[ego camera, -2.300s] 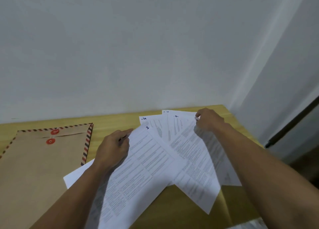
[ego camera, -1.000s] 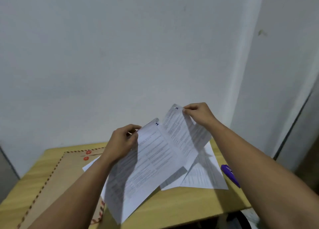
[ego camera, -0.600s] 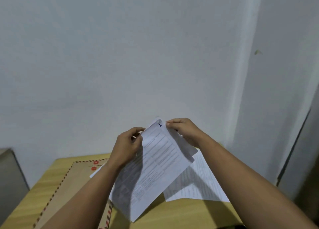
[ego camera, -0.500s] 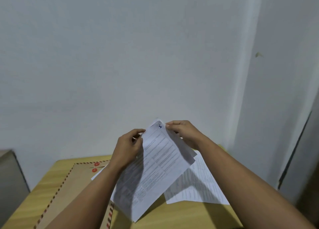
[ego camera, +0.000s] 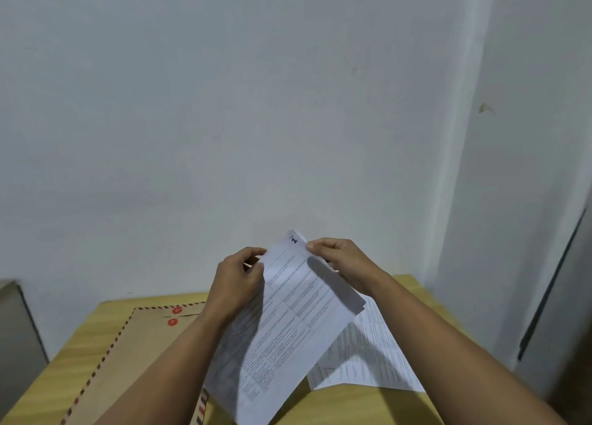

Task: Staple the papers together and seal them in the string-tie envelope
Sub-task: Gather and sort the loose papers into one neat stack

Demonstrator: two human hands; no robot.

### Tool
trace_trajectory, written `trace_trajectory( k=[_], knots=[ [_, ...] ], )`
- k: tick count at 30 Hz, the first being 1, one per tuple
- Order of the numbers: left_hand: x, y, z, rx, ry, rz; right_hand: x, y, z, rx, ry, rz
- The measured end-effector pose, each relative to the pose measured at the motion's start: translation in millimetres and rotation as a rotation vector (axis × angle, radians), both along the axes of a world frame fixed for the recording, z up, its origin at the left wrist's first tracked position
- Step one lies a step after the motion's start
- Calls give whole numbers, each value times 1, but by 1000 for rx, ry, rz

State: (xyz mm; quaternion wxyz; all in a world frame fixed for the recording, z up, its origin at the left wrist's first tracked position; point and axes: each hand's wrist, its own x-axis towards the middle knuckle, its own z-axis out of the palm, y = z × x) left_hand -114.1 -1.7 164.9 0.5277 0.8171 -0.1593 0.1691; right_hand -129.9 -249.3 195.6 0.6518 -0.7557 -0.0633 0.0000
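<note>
I hold printed white papers [ego camera: 288, 322] lifted off the table, tilted, the top sheet marked "1" at its upper corner. My left hand [ego camera: 238, 280] pinches their upper left edge. My right hand [ego camera: 339, 264] grips the upper right corner, with a second sheet tucked behind the first. More printed sheets [ego camera: 368, 357] lie flat on the table under and to the right of the held ones. The brown string-tie envelope [ego camera: 128, 354], with red discs and a striped border, lies flat at the left. No stapler is in view.
The yellow wooden table [ego camera: 413, 290] stands against a white wall in a corner. A grey box or cabinet [ego camera: 16, 338] stands off the table's left edge. A dark door frame [ego camera: 551, 290] runs down at the right.
Both hands lifted sheets off the table and brought them together into one held stack. The view tilted upward, and the purple object seen at the table's right edge has left the view.
</note>
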Motion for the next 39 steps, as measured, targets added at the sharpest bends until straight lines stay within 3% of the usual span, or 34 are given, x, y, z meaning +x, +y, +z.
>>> trace_trajectory(
  k=[4,13,22,27,33,39],
  knots=[
    [5,0,-4,5,16,8,3,3,-12,-40,-104,-24],
    [15,1,-33,62,67,-38,15,0,-40,87,23,-7],
    [24,-16,-81,272,-88,-105,29,6,-102,-131,-74,-227],
    [44,-20,-118,344,2,-80,41,13,-143,-202,-3,-246],
    [69,-21,-158,420,51,-60,82,-49,-165,-621,36,-301],
    [74,-30,-183,412,29,-89,117,-120,-152,-1079,318,-215]
  ],
)
